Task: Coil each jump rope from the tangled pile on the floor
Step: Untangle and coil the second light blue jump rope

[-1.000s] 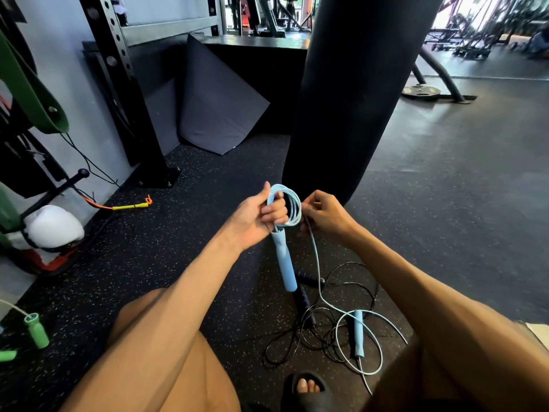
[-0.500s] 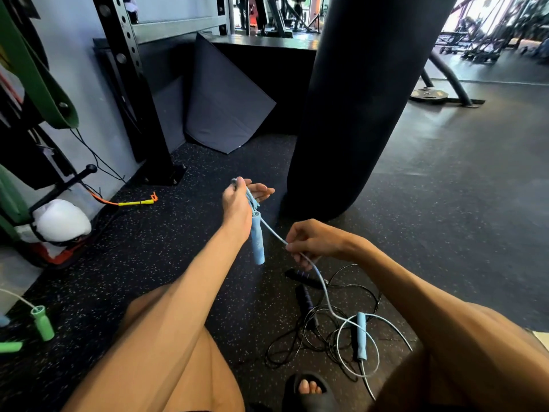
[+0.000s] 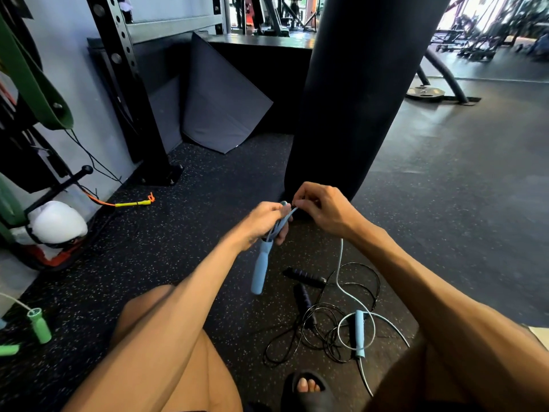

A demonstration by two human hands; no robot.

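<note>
As I watch through the head camera, the left hand (image 3: 261,223) is clamped round a bundle of loops of the light blue jump rope (image 3: 277,226). Its fingers curl about the strands, and one blue handle (image 3: 261,269) hangs straight down below the fist, off the floor. The right hand (image 3: 322,208) sits just beside it, with thumb and forefinger pinching a strand of the same rope at the top of the bundle. From under the right wrist the free length drops to the floor (image 3: 445,188) and runs to the second blue handle (image 3: 359,331). That handle lies flat inside a loose ring of its own cord, between the person's bare legs and near a black sandal (image 3: 309,388) with toes showing.

I see the black jump rope (image 3: 312,322) on the floor in a tangle that crosses the blue cord. Its two dark ribbed handles (image 3: 303,275) lie close together just beyond the tangle, below the hanging blue one. Any print on the handles is too small for me to read.

Right behind the hands stands a black punching bag (image 3: 356,84). Along the floor's left edge, by the wall, I can pick out a black rack upright (image 3: 127,84) bolted down, a yellow-and-orange cord (image 3: 133,203), a white padded object (image 3: 58,223) and, nearest the camera, a green handle (image 3: 38,324). A dark mat (image 3: 219,105) leans in the far left corner.
</note>
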